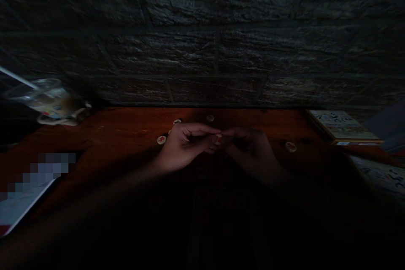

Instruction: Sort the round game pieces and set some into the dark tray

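Over the middle of the wooden table (126,128), my left hand (186,143) and my right hand (248,147) meet at the fingertips. Between them is a small round pale piece with a red mark (218,138), pinched by the fingers of both hands. Other round pieces lie around: one with a red mark (161,139) left of my left hand, one with a dark mark (177,122) behind it, another (210,118) near the wall, and one (290,147) right of my right hand. Deep shadow covers a faint tray-like shape holding several round pieces in front of my hands.
A stone-block wall (190,50) rises behind the table. At the left stand a clear cup with a straw (57,101) and a bright flat screen or sheet (34,198), partly pixelated. Two patterned flat boxes (344,125) (382,175) lie at the right.
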A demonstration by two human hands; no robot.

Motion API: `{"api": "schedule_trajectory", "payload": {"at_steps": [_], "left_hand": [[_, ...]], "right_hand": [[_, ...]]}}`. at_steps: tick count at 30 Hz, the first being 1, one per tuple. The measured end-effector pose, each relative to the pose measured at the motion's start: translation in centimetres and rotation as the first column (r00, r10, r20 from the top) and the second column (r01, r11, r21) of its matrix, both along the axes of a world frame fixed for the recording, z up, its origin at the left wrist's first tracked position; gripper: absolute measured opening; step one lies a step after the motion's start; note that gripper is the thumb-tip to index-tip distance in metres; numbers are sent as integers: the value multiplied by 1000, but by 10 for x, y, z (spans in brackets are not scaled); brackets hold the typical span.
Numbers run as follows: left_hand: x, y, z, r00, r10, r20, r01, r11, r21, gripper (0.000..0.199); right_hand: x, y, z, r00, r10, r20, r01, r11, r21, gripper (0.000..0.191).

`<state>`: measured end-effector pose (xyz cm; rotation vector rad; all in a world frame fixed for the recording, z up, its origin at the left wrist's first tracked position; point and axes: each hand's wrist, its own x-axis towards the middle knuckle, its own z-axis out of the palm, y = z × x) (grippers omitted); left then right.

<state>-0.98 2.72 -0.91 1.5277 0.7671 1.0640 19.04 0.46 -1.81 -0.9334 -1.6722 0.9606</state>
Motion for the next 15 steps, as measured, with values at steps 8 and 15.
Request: {"api": "schedule_trajectory", "payload": {"at_steps": [8, 15], "left_hand": [[0, -3, 4, 998, -8, -54, 7, 1000, -15, 16], [-3, -4, 5, 993, -73, -93, 80, 994, 78, 28]], "right_hand": [[-1, 2, -7, 998, -55, 34, 56, 998, -31, 14], [-2, 1, -1, 998, -59, 13, 60, 996, -71, 22]]}}
